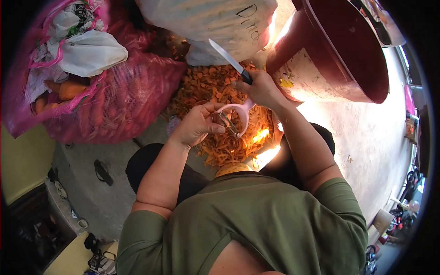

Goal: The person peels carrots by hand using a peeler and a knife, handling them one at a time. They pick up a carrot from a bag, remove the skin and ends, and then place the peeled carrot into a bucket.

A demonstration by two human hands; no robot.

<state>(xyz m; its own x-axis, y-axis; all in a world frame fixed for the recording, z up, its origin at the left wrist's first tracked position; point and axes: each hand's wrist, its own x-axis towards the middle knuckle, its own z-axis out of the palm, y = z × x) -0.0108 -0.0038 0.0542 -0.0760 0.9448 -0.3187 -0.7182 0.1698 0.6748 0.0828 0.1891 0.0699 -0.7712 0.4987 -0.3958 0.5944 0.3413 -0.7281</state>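
My right hand (262, 87) is closed on two things at once. A knife (225, 55) with a black handle points up and left from it, and the handle of a pink peeler (246, 117) is also in its grip. My left hand (198, 124) has its fingers curled at the left side of the peeler head, thumb low and forefinger high, by the metal blade. Beneath both hands lies a heap of orange carrot peelings (220, 87). A yellow rounded thing (234, 168) shows partly between my legs.
At the left bulges a pink mesh sack (123, 98) of carrots (71, 90), with white plastic on top. A large white sack (206, 23) with handwriting stands ahead. To the right is a tilted dark red bucket (316, 64). A sandal (103, 173) lies on the concrete floor.
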